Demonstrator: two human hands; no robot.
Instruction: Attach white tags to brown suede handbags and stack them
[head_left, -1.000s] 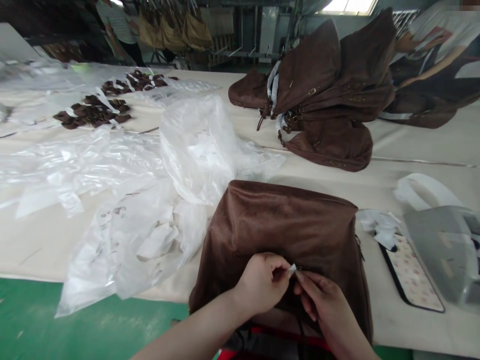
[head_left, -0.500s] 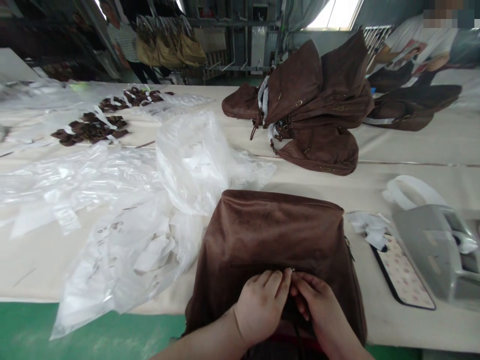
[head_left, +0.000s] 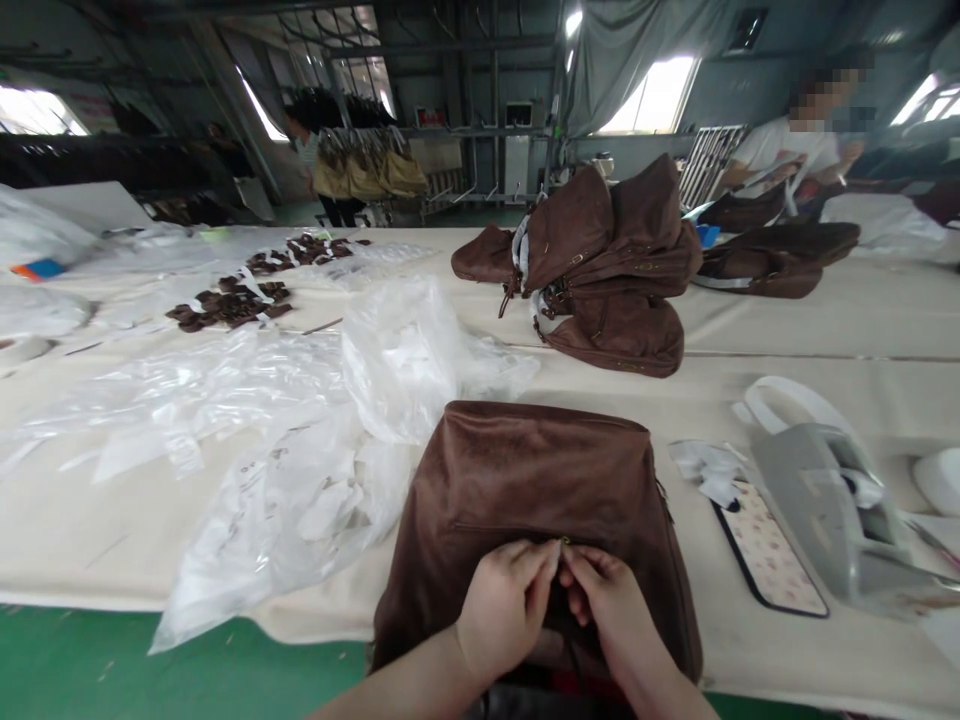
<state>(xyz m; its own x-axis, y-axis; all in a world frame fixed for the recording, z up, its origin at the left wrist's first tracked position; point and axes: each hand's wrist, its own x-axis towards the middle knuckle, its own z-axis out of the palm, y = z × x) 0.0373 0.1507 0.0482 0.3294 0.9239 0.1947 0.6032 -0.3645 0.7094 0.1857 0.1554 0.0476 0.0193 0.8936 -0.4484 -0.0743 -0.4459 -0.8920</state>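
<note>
fingertips pinched on a small metal fitting at the bag's near edge

both hands were closed in a fine pinch on the brown suede bag (head_left: 536, 490): the left hand (head_left: 504, 607) and the right hand (head_left: 606, 600) met fingertip to fingertip over a small gold-coloured fitting (head_left: 564, 541), probably a zip pull, though it was too small to tell for sure. whether each hand gripped the fitting itself or the fabric just beside it could not be made out. the bag lay flat on the cream table (head_left: 825, 330), at its near edge, right in front of the person. crumpled clear plastic bags (head_left: 315, 470) lay touching its left side; a phone in a patterned case (head_left: 769, 550) and a grey tape dispenser (head_left: 832, 500) lay to its right, apart from it. a pile of like brown bags (head_left: 600, 270) lay further back.

the step looked like work on the bag's hardware near the opening. the next move likely called for small, steady finger control, with one hand bracing the fabric.
</note>
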